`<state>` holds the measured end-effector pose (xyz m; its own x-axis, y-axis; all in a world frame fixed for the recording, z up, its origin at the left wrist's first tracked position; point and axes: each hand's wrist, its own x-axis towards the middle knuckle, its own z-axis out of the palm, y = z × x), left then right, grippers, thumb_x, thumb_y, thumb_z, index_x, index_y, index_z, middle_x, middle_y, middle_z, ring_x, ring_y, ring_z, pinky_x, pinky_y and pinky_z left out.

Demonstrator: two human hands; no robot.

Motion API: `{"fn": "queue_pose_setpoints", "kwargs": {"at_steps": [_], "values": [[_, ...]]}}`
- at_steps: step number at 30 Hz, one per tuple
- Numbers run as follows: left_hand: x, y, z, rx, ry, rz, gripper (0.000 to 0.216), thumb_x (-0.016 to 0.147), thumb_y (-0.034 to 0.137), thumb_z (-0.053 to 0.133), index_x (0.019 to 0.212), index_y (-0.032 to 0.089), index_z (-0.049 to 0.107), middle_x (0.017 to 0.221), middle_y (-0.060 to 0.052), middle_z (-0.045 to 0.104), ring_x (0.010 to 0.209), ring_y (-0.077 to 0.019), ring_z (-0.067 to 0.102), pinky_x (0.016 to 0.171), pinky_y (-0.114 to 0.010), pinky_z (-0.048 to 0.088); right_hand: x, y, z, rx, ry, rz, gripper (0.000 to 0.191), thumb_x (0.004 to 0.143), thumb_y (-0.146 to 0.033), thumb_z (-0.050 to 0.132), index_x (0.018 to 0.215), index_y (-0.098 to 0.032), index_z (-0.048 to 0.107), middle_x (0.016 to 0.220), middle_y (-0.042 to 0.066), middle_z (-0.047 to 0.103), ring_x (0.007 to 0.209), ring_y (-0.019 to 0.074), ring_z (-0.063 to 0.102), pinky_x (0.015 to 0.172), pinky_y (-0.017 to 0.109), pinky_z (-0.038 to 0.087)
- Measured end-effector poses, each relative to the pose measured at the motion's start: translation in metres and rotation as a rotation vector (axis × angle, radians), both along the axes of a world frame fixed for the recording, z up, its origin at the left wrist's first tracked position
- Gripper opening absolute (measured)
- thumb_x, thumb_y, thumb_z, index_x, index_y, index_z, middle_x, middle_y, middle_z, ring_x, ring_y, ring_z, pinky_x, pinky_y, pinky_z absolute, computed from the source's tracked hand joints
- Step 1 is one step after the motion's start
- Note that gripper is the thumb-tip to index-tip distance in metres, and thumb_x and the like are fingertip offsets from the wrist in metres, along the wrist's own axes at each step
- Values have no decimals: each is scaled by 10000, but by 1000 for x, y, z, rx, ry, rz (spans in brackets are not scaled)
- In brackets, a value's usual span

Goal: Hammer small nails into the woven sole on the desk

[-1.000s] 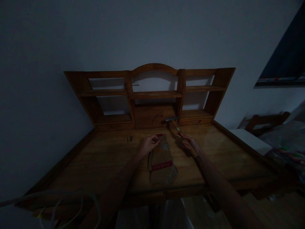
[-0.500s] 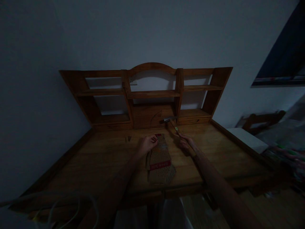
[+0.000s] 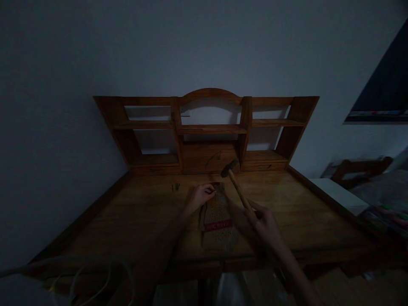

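A hammer [image 3: 237, 187] with a wooden handle and dark head is raised over the desk, my right hand [image 3: 266, 223] closed round the lower handle. My left hand [image 3: 201, 197] rests at the upper left edge of a speckled piece of cardboard [image 3: 218, 213] with a red printed band. Its thumb and fingers are pinched together; what they hold, if anything, is too small and dark to make out. The hammer head sits up and to the right of these fingertips, apart from them. Several short, thin nail-like pieces [image 3: 177, 186] lie on the desk to the left.
The wooden desk [image 3: 143, 212] has a shelf unit [image 3: 210, 129] along its back, against the wall. Raised wooden edges [image 3: 325, 199] border its sides. Pale cables [image 3: 72, 278] hang at the lower left. A white box-like surface [image 3: 338, 195] and a wooden chair [image 3: 363, 168] stand at right.
My right hand has drawn the hammer back towards me, and its handle now points more steeply down to the right. My left hand keeps its pinch on the cardboard. The view has shifted slightly.
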<state>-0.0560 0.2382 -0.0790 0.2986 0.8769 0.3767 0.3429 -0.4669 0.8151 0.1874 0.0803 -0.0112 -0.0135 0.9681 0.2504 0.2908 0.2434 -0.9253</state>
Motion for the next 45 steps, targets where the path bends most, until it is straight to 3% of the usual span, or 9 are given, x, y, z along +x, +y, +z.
{"fn": "queue_pose_setpoints", "kwargs": {"at_steps": [5,9,16,22,28,33,38,45], "values": [[-2,-1,-1,-7,-27,-13,234,781,385,658,826,157,688,734,-36,698,704,-164,669,664,-247,519,-12,-19,9,-23,-140,80,386,905,-382,537,1225,-198,651,1051,79,738,898,274,696,713,325,543],[-3,1,-3,-11,-39,-23,210,774,360,661,828,160,691,763,-45,703,727,-170,669,673,-253,519,-19,-22,8,-19,-229,9,392,897,-392,549,1260,-268,630,1119,68,724,976,296,685,783,367,531],[-4,7,-7,-35,-69,-51,174,737,311,676,795,148,699,785,-43,704,740,-169,665,686,-252,513,-25,-23,2,-35,-284,3,439,859,-396,568,1270,-258,634,945,87,762,824,307,709,706,375,530],[-3,1,1,-28,-54,-47,140,732,269,682,792,145,709,788,-48,712,737,-179,667,671,-256,509,-26,-25,2,-25,-246,-2,443,865,-415,561,1278,-270,626,1071,91,736,933,328,691,770,402,521],[-2,-1,6,105,-34,-38,64,728,212,683,754,156,700,860,-48,682,795,-167,643,702,-246,491,-30,-28,1,-26,-271,-34,462,859,-425,563,1283,-253,626,1022,107,744,910,332,689,750,393,519],[-2,-4,8,188,26,-12,43,742,195,673,719,159,679,816,-23,605,737,-134,590,639,-219,444,-31,-27,-3,-14,-272,-24,436,843,-387,572,1253,-259,650,940,85,759,865,317,704,703,350,519],[-1,-7,15,259,67,13,43,726,143,681,690,159,663,791,-16,601,781,-145,573,694,-242,422,-31,-28,4,15,-288,-62,445,862,-394,562,1265,-227,644,914,94,762,876,322,705,704,363,533],[0,-9,19,285,148,64,80,717,127,697,674,176,651,768,0,600,808,-151,560,736,-257,404,-29,-29,10,4,-362,-92,455,913,-420,501,1301,-209,609,1021,108,749,894,290,716,742,354,547]]}}
